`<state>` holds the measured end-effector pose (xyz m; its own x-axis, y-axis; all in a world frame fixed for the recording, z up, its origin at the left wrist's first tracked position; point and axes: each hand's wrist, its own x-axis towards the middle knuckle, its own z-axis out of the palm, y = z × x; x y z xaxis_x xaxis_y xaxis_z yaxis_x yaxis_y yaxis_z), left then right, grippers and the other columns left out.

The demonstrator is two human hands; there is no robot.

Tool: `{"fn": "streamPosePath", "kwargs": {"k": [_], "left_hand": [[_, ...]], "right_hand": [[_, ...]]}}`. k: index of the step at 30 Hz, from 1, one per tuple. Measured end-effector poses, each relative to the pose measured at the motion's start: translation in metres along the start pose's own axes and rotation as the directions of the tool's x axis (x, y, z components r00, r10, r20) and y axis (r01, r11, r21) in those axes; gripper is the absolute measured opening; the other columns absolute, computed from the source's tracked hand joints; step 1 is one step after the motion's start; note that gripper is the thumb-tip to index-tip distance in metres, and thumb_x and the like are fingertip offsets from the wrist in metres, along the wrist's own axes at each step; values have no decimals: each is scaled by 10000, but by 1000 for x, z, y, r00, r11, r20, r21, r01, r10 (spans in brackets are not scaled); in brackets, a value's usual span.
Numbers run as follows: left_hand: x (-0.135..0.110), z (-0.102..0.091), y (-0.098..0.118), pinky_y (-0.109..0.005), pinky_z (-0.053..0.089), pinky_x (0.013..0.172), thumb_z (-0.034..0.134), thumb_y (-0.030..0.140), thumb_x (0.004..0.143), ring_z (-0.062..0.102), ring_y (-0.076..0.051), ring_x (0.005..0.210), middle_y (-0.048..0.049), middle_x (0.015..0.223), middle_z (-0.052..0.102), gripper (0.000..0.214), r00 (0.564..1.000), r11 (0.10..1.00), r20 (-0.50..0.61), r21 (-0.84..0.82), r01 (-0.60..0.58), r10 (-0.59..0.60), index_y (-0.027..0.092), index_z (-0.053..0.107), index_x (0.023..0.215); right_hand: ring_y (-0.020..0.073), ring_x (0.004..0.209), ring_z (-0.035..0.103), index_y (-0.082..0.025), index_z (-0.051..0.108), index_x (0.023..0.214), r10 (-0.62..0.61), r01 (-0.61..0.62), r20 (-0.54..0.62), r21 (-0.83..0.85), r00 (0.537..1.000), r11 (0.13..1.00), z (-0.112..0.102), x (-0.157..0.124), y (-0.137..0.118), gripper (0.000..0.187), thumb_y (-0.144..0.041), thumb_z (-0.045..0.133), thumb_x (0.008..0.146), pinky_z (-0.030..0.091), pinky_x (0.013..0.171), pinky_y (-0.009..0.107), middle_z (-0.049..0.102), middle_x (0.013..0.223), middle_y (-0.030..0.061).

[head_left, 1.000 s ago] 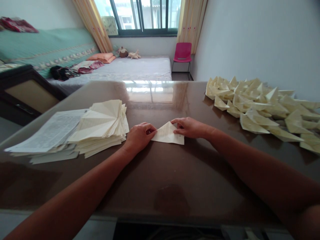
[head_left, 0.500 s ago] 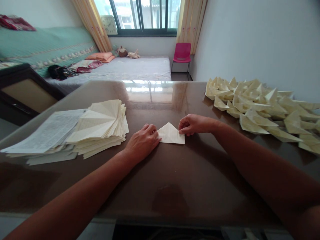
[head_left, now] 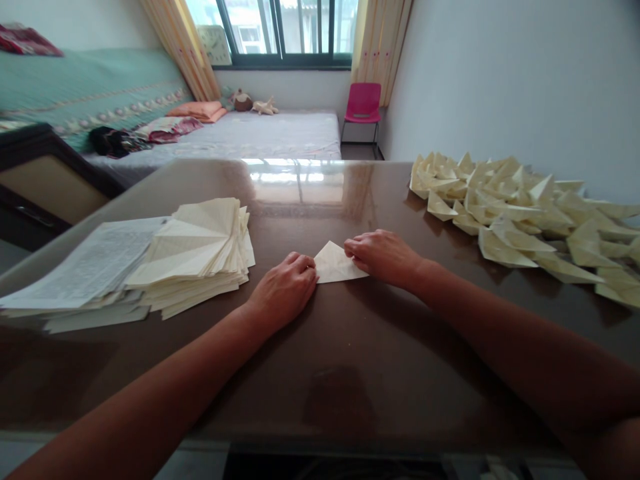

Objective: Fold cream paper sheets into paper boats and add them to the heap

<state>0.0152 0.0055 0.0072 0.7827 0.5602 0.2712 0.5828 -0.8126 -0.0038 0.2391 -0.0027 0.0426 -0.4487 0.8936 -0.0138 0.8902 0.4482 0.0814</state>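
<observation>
1. Landmark: the paper stack [head_left: 193,247], cream sheets fanned unevenly on the brown desk [head_left: 345,373].
2. Folded paper [head_left: 334,265]: right of the stack, lying on the desk with its peak pointing away from the person.
3. Left hand [head_left: 283,287]: just right of the stack, fingers curled, tips on the paper's left end. Can't tell if it grips or only presses.
4. Right hand [head_left: 387,257]: further right of the stack, fingers bunched closed on the paper's right slope, hiding part of that edge.
5. Change vs 0.5 s ago: right hand was out at the right edge with the lower right corner exposed; now it sits over the slope and that corner is partly covered. Left hand kept its contact.
6. Printed sheets [head_left: 85,263]: left of the stack, touching it. Unchanged.
7. Folded pieces [head_left: 525,207]: heaped well right of the stack. Unchanged.
</observation>
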Motion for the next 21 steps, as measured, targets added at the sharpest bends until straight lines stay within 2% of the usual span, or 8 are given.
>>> {"fn": "streamPosePath", "kwargs": {"k": [6,12,17,21], "left_hand": [[0,-3,6,-345,497,888,448,157,926,530,-213,971,-116,989,629,215,998,993,27,97,-65,63,93,653,913],[-1,-7,4,-343,496,874,469,178,927,554,-217,970,-111,1031,648,208,994,987,81,137,-87,77,105,664,914],[-2,-15,-5,-335,483,900,497,261,930,577,-202,1002,-76,1136,645,223,979,990,164,53,-132,122,141,638,1055],[-4,-17,-9,-309,477,891,466,218,943,587,-187,1021,-66,1143,648,215,969,989,204,20,-146,139,161,613,1089]], "right_hand": [[235,838,649,-170,619,929,-16,22,64,-91,998,996,-9,-7,-19,154,-135,474,892,420,659,293,688,855,99],[242,840,654,-120,574,1055,-52,63,111,-100,993,993,-6,-14,-37,233,-114,380,925,463,704,323,644,982,158],[249,860,647,-104,550,1084,-101,113,119,-95,988,989,-4,-20,-39,237,-111,375,925,469,735,342,629,992,160],[257,864,634,-93,565,1065,-114,127,116,-107,987,986,-5,-22,-44,228,-96,398,911,464,715,350,640,947,151]]}}
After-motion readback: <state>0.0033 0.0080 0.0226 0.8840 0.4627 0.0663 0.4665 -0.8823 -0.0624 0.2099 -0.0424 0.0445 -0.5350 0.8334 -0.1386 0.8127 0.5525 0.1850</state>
